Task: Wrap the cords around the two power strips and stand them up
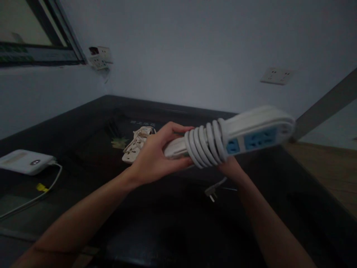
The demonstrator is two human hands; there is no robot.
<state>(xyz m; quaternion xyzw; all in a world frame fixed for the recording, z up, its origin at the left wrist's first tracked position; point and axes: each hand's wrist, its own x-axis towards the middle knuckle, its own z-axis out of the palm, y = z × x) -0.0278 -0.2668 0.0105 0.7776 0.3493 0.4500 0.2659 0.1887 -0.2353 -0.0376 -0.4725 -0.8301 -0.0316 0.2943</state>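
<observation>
A white power strip point(259, 139) with blue socket panels is held up above the dark table, its right end raised. Its grey-white cord point(205, 145) is wound in several turns round the middle. My left hand point(156, 152) is closed on the strip's left end, thumb above and fingers below. Behind and under the wound cord is my right hand point(230, 167), its fingers hidden by the strip. The cord's plug point(211, 191) dangles below, prongs downward. Beyond my left hand, a second white power strip point(131, 154) with a cord across it lies on the table.
At the left sits a white box-shaped device point(26, 162) with a cable point(57, 175) bearing a yellow tag point(42, 187). The dark table point(167, 219) meets the walls behind. Wall sockets point(276, 76) are at the right; a loosened socket plate point(99, 62) hangs near the window.
</observation>
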